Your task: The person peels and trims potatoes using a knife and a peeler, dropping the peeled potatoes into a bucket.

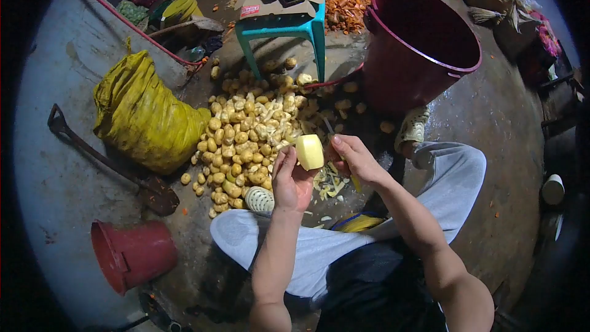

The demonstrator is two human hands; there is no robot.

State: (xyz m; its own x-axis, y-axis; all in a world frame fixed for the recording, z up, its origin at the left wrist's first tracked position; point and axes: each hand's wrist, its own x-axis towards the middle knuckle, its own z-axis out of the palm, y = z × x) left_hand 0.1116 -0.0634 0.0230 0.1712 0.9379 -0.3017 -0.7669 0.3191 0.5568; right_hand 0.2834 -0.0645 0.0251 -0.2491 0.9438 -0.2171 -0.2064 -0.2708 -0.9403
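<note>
Potatoes (236, 144) heaped on a shiny floor (501, 172)!

And what a spread, pale peelings (329, 184) scattered beside the pile! Bulging yellow sack (144, 114) on the left, red bucket (141, 252) nearer. Up top, a teal chair (270, 32) stands before strewn orange pieces (349, 1), big maroon bin (402, 64) to its right!

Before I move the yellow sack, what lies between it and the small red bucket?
The head view shows the shovel's blade between the yellow sack and the small red bucket.
</note>
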